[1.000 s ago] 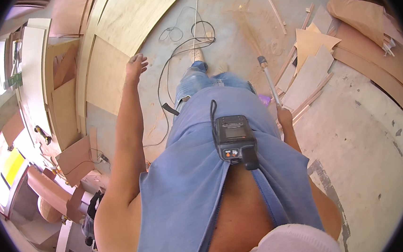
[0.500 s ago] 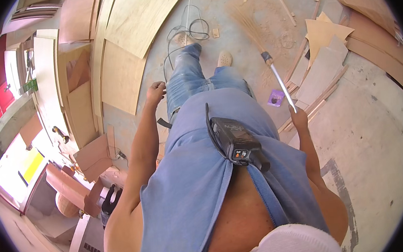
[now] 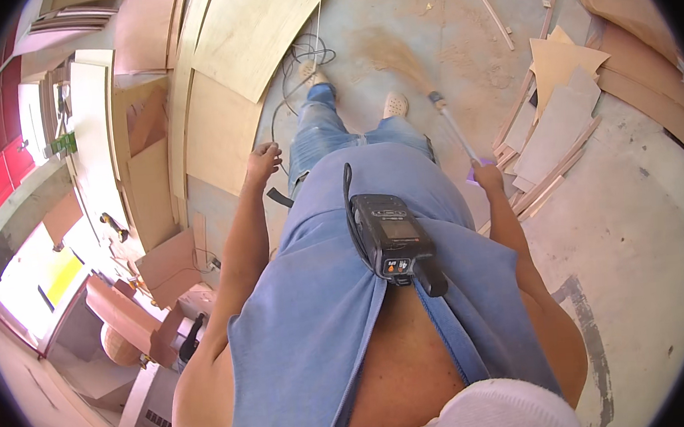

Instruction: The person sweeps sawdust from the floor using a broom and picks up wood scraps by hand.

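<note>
1. Workshop floor (image 3: 615, 208), grey and dusty; plywood sheets (image 3: 252, 40) along the left, cardboard-coloured offcuts (image 3: 565, 69) and thin wood strips (image 3: 495, 18) on the right.
2. Broom (image 3: 435, 98): head out in front of the pale clogs (image 3: 396, 105), light handle slanting back to the person's right side. Bristles (image 3: 400, 55) are blurred; can't confirm floor contact along their whole edge.
3. Right hand (image 3: 488, 176): clamped on the upper handle, purple packet (image 3: 471, 173) just beyond it, partly hidden.
4. Left hand (image 3: 264, 163): off the broom, fingers loosely curled, seems to hold nothing. Black cable (image 3: 274, 126) passes by its fingertips; can't tell if they touch.
5. Step: reads as sweeping, probably mid-stroke given the blur, one-handed. Sawdust (image 3: 496, 73) marks the floor to the right of the bristles, so I'd call it unfinished.
6. Next move calls for keeping that right-hand grip, bristles low, and drawing the dust together. Watch the coiled cable by the left foot; bristles could snag it on a wide stroke.
</note>
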{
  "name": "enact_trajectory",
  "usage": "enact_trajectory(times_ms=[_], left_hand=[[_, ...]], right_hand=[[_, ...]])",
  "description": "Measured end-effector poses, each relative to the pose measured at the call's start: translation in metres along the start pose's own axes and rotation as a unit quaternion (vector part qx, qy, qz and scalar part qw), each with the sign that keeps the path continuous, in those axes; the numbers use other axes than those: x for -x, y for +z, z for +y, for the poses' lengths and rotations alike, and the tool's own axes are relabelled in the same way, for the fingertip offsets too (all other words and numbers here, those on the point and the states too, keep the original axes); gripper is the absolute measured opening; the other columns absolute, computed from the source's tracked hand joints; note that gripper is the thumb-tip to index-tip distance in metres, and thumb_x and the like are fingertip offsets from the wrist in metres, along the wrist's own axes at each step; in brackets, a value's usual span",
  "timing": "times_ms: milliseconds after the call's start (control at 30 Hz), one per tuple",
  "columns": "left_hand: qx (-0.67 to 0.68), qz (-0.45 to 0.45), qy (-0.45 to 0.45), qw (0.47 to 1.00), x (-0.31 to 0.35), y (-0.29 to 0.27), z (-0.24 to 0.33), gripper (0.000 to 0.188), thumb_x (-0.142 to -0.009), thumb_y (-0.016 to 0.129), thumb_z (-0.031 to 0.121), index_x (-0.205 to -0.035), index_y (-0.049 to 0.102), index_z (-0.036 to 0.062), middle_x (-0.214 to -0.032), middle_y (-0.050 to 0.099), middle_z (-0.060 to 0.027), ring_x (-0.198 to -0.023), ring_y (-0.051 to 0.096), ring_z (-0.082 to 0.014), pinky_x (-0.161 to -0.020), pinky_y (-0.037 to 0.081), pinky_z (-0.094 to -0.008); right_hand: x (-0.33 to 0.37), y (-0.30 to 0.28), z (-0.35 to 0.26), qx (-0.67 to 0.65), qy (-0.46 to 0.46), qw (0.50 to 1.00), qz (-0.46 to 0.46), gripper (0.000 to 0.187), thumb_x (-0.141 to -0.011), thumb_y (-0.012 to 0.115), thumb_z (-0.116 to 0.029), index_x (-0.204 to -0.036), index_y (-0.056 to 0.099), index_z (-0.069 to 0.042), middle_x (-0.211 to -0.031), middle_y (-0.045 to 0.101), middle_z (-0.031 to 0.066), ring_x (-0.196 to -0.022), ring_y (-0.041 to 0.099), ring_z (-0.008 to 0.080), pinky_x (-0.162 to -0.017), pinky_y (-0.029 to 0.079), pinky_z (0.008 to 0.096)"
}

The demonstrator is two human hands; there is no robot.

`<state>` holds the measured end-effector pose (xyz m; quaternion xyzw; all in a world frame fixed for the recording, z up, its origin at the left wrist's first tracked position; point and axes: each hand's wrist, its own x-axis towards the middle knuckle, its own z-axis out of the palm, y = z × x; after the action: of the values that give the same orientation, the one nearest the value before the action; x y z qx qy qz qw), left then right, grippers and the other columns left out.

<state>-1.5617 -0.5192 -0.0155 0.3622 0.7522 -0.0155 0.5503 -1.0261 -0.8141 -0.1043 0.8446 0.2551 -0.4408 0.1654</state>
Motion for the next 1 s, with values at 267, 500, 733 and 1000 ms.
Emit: enact_trajectory(times_ms=[267,500,733,1000], left_hand=[[-0.024,-0.078,0.016,0.997,-0.092,-0.020,0.037,0.048,-0.094,0.057,0.037,-0.128,0.054,0.0030,-0.114,0.066,-0.0126,-0.096,0.066,-0.0255,-0.080,0.052,-0.0377],[0.033,-0.051,0.049,0.997,-0.143,-0.091,0.078,0.046,-0.092,0.059,0.035,-0.126,0.056,0.0037,-0.112,0.067,-0.0114,-0.092,0.067,-0.0226,-0.075,0.054,-0.0346],[0.012,-0.048,0.043,0.998,-0.153,-0.146,0.090,0.054,-0.096,0.055,0.035,-0.138,0.044,0.0012,-0.128,0.060,-0.0178,-0.109,0.063,-0.0316,-0.090,0.052,-0.0421],[-0.022,-0.027,0.002,0.999,-0.127,-0.123,0.059,0.050,-0.094,0.056,0.035,-0.132,0.051,0.0030,-0.120,0.064,-0.0154,-0.098,0.066,-0.0271,-0.081,0.054,-0.0394]], right_hand=[[0.092,-0.043,-0.015,-0.037,0.054,0.995,0.072,0.071,-0.090,0.046,-0.060,-0.101,0.068,0.006,-0.101,0.064,0.0333,-0.101,0.062,0.0459,-0.091,0.046,0.0512],[0.116,-0.045,-0.067,0.066,0.021,0.998,0.006,0.070,-0.089,0.048,-0.060,-0.104,0.068,0.005,-0.102,0.065,0.0315,-0.102,0.062,0.0450,-0.090,0.047,0.0502],[0.139,-0.008,-0.068,-0.031,0.145,0.987,0.066,0.075,-0.089,0.047,-0.062,-0.108,0.066,0.008,-0.111,0.062,0.0343,-0.110,0.059,0.0464,-0.096,0.045,0.0488],[0.112,-0.025,-0.073,-0.042,0.015,0.999,0.018,0.076,-0.089,0.049,-0.062,-0.104,0.065,0.011,-0.100,0.063,0.0355,-0.102,0.061,0.0488,-0.091,0.047,0.0505]])
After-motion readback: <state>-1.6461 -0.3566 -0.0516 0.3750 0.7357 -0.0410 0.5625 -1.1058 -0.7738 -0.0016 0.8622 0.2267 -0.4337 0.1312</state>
